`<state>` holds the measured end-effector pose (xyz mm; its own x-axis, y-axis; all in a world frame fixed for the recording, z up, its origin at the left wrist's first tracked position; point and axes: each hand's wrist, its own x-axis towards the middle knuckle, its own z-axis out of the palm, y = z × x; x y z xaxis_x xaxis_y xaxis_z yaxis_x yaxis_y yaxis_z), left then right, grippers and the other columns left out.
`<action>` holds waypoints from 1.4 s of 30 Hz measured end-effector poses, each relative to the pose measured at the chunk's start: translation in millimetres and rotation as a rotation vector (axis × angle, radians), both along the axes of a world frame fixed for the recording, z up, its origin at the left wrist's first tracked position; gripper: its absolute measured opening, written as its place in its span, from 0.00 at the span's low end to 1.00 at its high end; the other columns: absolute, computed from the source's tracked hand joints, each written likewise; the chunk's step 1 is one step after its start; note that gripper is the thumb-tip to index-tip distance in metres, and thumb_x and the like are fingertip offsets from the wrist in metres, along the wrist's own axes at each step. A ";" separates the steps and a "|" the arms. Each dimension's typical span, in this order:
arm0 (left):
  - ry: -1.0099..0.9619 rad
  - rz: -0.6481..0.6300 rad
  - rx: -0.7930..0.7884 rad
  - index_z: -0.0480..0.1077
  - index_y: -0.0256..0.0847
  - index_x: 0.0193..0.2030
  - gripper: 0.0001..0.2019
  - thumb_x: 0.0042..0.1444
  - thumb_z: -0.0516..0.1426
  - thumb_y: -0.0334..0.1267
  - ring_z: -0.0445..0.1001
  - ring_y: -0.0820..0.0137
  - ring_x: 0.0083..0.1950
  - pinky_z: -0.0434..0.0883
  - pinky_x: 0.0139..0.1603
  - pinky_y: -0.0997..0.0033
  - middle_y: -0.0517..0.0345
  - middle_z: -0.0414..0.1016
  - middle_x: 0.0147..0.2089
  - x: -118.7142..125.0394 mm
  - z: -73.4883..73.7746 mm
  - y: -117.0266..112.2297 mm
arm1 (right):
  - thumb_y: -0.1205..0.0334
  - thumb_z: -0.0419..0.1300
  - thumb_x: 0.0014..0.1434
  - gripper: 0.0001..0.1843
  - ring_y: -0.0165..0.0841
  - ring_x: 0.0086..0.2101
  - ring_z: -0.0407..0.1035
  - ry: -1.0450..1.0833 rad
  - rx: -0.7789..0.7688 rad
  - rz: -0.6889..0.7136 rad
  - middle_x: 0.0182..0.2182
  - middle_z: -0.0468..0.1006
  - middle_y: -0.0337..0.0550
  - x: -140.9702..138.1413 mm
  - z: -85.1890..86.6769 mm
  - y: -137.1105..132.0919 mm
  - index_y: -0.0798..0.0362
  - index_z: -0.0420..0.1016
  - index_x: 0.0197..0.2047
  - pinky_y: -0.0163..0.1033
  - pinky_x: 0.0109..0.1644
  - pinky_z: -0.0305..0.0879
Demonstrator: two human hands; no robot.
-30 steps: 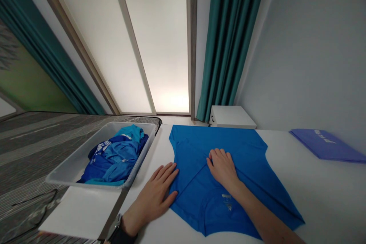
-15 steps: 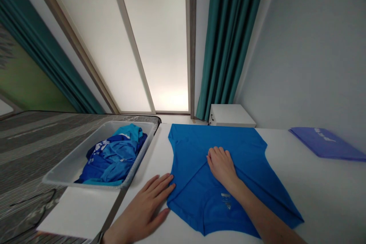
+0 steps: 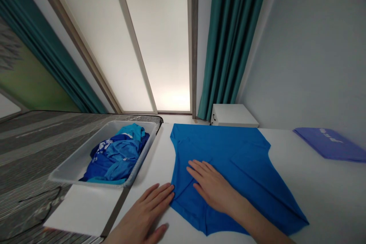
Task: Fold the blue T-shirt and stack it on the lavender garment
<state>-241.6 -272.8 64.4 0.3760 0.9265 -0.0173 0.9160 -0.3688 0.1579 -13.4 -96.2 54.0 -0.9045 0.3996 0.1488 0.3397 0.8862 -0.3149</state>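
A blue T-shirt (image 3: 228, 148) lies spread on the white table (image 3: 323, 194), its neck toward me and a few creases across it. My left hand (image 3: 150, 207) rests at the shirt's left edge, fingers stretched out, fingertips touching the fabric. Over the left-middle of the shirt lies my right hand (image 3: 213, 187), flat with its fingers extended. My right hand and forearm hide part of the shirt near the neck, including the label print.
To the left stands a translucent plastic bin (image 3: 60, 175) with crumpled blue clothes (image 3: 120, 152) in it. A folded purple garment (image 3: 333, 144) lies at the table's right side. Beyond the table are a white cabinet (image 3: 236, 115) and a teal curtain (image 3: 234, 45).
My right hand has slid left and toward me over the shirt, its fingers now straighter and flatter. My left hand has shifted slightly toward me along the edge.
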 end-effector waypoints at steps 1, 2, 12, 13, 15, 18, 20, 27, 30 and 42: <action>0.000 0.001 -0.002 0.38 0.50 0.75 0.38 0.63 0.54 0.41 0.54 0.58 0.72 0.58 0.70 0.49 0.56 0.47 0.74 0.1 -0.5 -1.8 | 0.62 0.49 0.69 0.26 0.39 0.66 0.50 -0.005 -0.048 0.057 0.68 0.56 0.43 -0.1 0.7 -6.4 0.48 0.57 0.69 0.51 0.69 0.47; -0.001 0.000 -0.002 0.38 0.49 0.75 0.38 0.63 0.54 0.40 0.55 0.58 0.72 0.58 0.70 0.49 0.56 0.48 0.73 0.2 -0.9 -3.3 | 0.60 0.48 0.69 0.27 0.38 0.67 0.47 -0.010 -0.094 0.111 0.69 0.54 0.41 -0.2 1.7 -11.6 0.46 0.55 0.70 0.50 0.70 0.45; -0.001 -0.016 0.043 0.46 0.50 0.73 0.38 0.57 0.57 0.34 0.59 0.57 0.70 0.60 0.68 0.48 0.56 0.51 0.73 0.2 1.1 -7.7 | 0.57 0.50 0.69 0.27 0.39 0.69 0.38 -0.096 -0.262 0.272 0.71 0.46 0.41 2.6 5.1 -18.3 0.41 0.54 0.70 0.54 0.72 0.36; -0.003 -0.018 0.044 0.47 0.50 0.73 0.38 0.58 0.57 0.35 0.59 0.56 0.70 0.60 0.68 0.48 0.55 0.52 0.73 -0.7 0.6 -8.0 | 0.56 0.49 0.70 0.27 0.39 0.69 0.38 -0.088 -0.266 0.280 0.71 0.45 0.40 3.0 4.1 -17.8 0.41 0.53 0.70 0.54 0.72 0.35; -0.014 -0.007 0.062 0.48 0.51 0.72 0.35 0.60 0.56 0.36 0.59 0.58 0.70 0.61 0.68 0.48 0.55 0.54 0.72 -3.2 -1.7 -9.0 | 0.55 0.48 0.70 0.27 0.39 0.69 0.38 -0.079 -0.270 0.286 0.71 0.45 0.40 3.7 2.4 -17.2 0.40 0.52 0.70 0.54 0.72 0.35; -0.049 0.044 0.116 0.52 0.51 0.71 0.30 0.63 0.54 0.35 0.62 0.61 0.68 0.63 0.67 0.52 0.55 0.60 0.70 -6.2 -6.3 -10.5 | 0.54 0.47 0.71 0.27 0.40 0.69 0.37 -0.079 -0.272 0.281 0.71 0.45 0.41 3.9 0.6 -18.0 0.41 0.52 0.71 0.56 0.72 0.34; -0.066 0.075 0.138 0.54 0.50 0.70 0.29 0.64 0.53 0.34 0.65 0.62 0.67 0.65 0.67 0.55 0.54 0.64 0.68 -6.4 -8.0 -10.9 | 0.53 0.46 0.71 0.26 0.40 0.69 0.36 -0.085 -0.276 0.274 0.71 0.45 0.41 3.5 0.1 -19.6 0.41 0.52 0.71 0.56 0.72 0.33; -0.107 0.152 0.265 0.58 0.49 0.68 0.27 0.63 0.52 0.32 0.68 0.62 0.63 0.68 0.63 0.62 0.53 0.69 0.64 -1.4 -7.8 -2.3 | 0.55 0.48 0.71 0.28 0.38 0.69 0.39 -0.038 -0.262 0.227 0.71 0.45 0.42 5.0 8.0 -17.4 0.44 0.50 0.71 0.53 0.72 0.38; -0.105 0.206 0.342 0.56 0.47 0.69 0.27 0.63 0.52 0.33 0.68 0.61 0.63 0.68 0.63 0.61 0.52 0.68 0.64 -0.1 -9.5 9.5 | 0.55 0.45 0.71 0.28 0.37 0.69 0.39 0.017 -0.236 0.124 0.71 0.45 0.41 14.3 11.6 -3.9 0.44 0.48 0.72 0.54 0.72 0.38; -0.059 0.178 0.202 0.68 0.43 0.41 0.06 0.56 0.57 0.32 0.73 0.61 0.41 0.68 0.42 0.61 0.56 0.74 0.39 21.7 1.2 27.6 | 0.61 0.47 0.70 0.20 0.40 0.59 0.61 0.159 -0.170 -0.053 0.58 0.69 0.50 30.3 2.3 6.3 0.51 0.67 0.62 0.55 0.66 0.54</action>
